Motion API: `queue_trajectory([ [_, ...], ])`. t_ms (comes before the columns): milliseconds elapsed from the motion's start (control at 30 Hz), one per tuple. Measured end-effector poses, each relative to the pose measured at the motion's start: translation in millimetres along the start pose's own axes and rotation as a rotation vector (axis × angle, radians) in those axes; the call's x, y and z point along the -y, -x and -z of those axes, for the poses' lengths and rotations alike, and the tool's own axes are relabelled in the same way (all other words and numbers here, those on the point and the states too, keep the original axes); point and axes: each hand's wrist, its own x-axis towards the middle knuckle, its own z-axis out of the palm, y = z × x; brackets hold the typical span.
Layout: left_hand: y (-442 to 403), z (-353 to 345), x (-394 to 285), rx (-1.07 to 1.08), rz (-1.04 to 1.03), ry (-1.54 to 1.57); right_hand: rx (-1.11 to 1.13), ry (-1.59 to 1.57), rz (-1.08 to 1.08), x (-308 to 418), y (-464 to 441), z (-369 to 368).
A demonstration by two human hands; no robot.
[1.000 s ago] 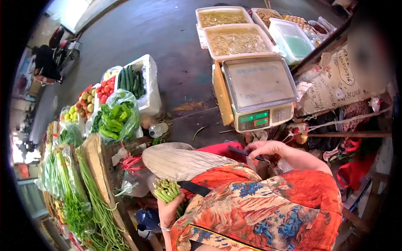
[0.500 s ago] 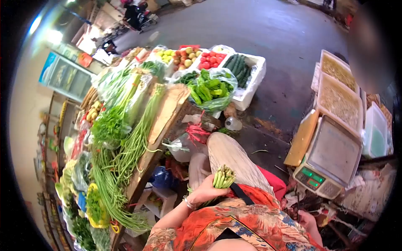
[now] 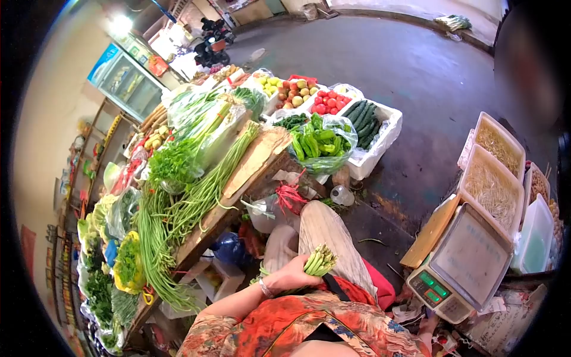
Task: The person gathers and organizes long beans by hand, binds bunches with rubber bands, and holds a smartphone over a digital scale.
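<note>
My left hand [image 3: 291,274] is wrapped around a bundle of long green beans [image 3: 321,260], held over my lap. The bean ends stick out past the thumb, and the rest trails back under my forearm. My right hand [image 3: 427,325] is low at the right, by the front of the digital scale [image 3: 470,256]. Its fingers are too dark and covered to make out. More long beans [image 3: 156,247] hang over the wooden edge [image 3: 238,190] of the stall at my left.
Celery-like greens [image 3: 172,163], a bag of green peppers [image 3: 321,143], tomatoes [image 3: 328,102] and cucumbers [image 3: 361,122] crowd the stall. Trays of sprouts [image 3: 491,190] stand beyond the scale. A glass-door fridge [image 3: 128,83] and parked motorbikes [image 3: 212,50] are farther off.
The whole view has shifted, so the stall appears farther right and lower. My left hand still grips the beans. My right hand now sits closer to the scale's front and shows less.
</note>
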Motion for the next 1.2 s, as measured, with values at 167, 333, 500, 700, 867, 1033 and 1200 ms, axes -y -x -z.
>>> queue_trajectory([
  [167, 6, -5, -16, -0.01, 0.011, -0.104, -0.127, -0.006, 0.131, -4, -58, 22],
  [333, 8, -6, -14, -0.022, 0.007, -0.128, -0.169, 0.014, 0.168, -5, -82, 38],
  [500, 2, -4, 3, -0.022, -0.037, -0.048, -0.162, 0.032, 0.18, -10, -94, 45],
  [700, -1, 1, 18, -0.013, -0.095, -0.039, -0.115, 0.1, 0.174, -16, -95, 48],
  [867, 3, 7, 21, 0.004, -0.14, 0.041, 0.199, 0.621, -0.148, -34, -84, 47],
  [1033, 4, 17, 38, 0.015, -0.129, 0.192, 0.387, 0.734, -0.497, -51, 18, -61],
  [1200, 23, 27, 25, -0.083, -0.227, 0.249, 0.57, 0.681, -0.514, -47, 94, -187],
])
